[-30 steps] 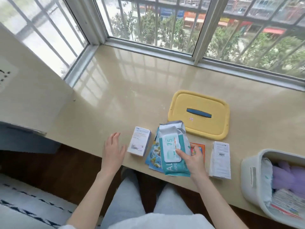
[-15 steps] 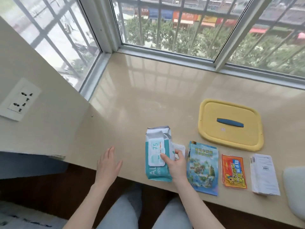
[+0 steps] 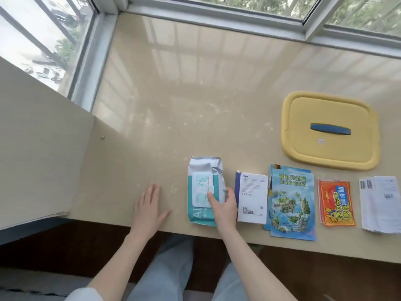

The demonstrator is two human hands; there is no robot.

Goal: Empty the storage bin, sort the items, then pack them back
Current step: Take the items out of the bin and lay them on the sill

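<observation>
A teal and white wipes pack (image 3: 200,185) lies flat near the front edge of the beige sill. My right hand (image 3: 223,205) holds its right lower part, fingers on top and thumb at the side. My left hand (image 3: 147,205) rests flat and spread on the sill, left of the pack. To the right, in a row, lie a white box (image 3: 252,200), a blue illustrated packet (image 3: 291,203), an orange-red packet (image 3: 336,203) and white folded papers (image 3: 378,203). The storage bin is out of view.
The yellow bin lid (image 3: 329,131) with a blue handle lies upside right behind the row of items. A beige wall block (image 3: 43,148) bounds the sill on the left. Window frames (image 3: 217,20) close off the back and left.
My right hand carried the wipes pack leftward past the white box and laid it flat at the left end of the row. The view swung left, so the bin left the frame.
</observation>
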